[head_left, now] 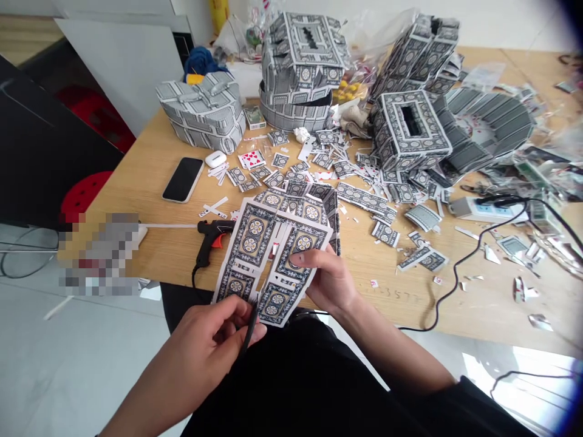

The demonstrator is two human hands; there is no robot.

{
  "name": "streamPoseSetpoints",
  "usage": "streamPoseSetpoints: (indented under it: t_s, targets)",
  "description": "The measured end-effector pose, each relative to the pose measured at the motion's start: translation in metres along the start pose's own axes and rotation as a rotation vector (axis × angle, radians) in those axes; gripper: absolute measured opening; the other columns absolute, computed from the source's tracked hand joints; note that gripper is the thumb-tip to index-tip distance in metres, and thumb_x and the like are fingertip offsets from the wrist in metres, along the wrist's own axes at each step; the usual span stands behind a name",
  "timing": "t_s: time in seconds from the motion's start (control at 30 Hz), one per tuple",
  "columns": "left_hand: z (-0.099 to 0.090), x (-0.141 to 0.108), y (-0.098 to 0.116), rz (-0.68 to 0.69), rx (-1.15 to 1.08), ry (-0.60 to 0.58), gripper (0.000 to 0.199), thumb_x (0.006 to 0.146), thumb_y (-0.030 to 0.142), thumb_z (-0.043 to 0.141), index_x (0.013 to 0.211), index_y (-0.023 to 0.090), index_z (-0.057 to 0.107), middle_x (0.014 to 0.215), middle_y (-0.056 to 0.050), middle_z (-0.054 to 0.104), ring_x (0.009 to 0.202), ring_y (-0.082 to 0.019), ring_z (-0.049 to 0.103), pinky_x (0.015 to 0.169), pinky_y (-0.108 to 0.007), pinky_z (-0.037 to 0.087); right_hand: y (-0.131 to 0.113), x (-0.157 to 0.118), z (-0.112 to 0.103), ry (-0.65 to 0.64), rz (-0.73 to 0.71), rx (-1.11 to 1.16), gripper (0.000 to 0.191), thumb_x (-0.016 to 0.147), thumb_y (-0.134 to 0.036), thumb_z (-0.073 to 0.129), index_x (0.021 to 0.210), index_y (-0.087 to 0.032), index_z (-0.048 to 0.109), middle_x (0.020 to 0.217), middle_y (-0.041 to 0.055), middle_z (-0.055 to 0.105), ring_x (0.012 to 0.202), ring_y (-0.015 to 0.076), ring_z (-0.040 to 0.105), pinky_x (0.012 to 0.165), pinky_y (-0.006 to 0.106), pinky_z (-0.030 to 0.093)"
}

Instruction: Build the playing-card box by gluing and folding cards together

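Observation:
A folded piece built of patterned playing cards [294, 243] is held up over my lap at the table's front edge. My right hand [330, 276] grips its right side, the thumb lying on the front face and the fingers behind. At the lower middle, my left hand [223, 334] pinches a dark slender tool [249, 332], whose tip is at the bottom of the gap between the two front card panels. The exact kind of tool is unclear. Some left fingers touch the panel's lower edge.
A black glue gun [209, 240] lies left of the piece, near a phone [183, 179]. Card scraps [291, 164] litter the wooden table [364, 303]. Behind stand card-built boxes [412, 124]. A power strip [483, 209] with a black cable lies right.

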State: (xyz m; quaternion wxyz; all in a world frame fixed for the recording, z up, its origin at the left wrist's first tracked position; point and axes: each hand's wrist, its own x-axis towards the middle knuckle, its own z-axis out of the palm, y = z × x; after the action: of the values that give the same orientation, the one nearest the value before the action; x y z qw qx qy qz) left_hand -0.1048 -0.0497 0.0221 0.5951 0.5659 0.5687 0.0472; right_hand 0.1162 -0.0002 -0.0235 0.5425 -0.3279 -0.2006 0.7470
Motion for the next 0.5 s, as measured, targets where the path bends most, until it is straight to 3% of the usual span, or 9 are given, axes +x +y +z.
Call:
streamPoseSetpoints:
  t_s: [0.17, 0.37, 0.5]
  targets:
    - [0.0007, -0.0020, -0.0011, -0.003, 0.066, 0.009, 0.041, 0.101, 0.065, 0.061, 0.096, 0.025, 0.070, 0.081, 0.000, 0.073, 0.072, -0.016, 0.063, 0.065, -0.024, 0.051, -0.0007, -0.0008, 0.0026, 0.002, -0.003, -0.026, 0.029, 0.063, -0.015, 0.081, 0.091, -0.020, 0.079, 0.088, 0.0026, 0.084, 0.084, 0.0282, 0.080, 0.088, 0.045, 0.066]
    - [0.0032, 0.0015, -0.0014, 0.006, 0.082, -0.002, 0.032, 0.105, 0.055, 0.056, 0.098, 0.026, 0.068, 0.089, 0.000, 0.077, 0.081, -0.017, 0.071, 0.070, -0.023, 0.054, -0.0032, -0.0010, 0.0023, 0.017, -0.019, -0.045, 0.028, 0.061, -0.015, 0.082, 0.089, -0.020, 0.080, 0.087, 0.0013, 0.084, 0.078, 0.0252, 0.078, 0.085, 0.043, 0.066]
    - [0.0063, 0.0029, -0.0018, 0.014, 0.051, -0.018, 0.026, 0.106, 0.046, 0.051, 0.097, 0.025, 0.064, 0.091, 0.000, 0.078, 0.071, -0.014, 0.067, 0.067, -0.022, 0.053, -0.0024, -0.0011, 0.0009, 0.012, -0.017, -0.055, 0.026, 0.062, -0.016, 0.082, 0.087, -0.020, 0.081, 0.087, 0.0013, 0.084, 0.076, 0.0245, 0.077, 0.083, 0.042, 0.066]
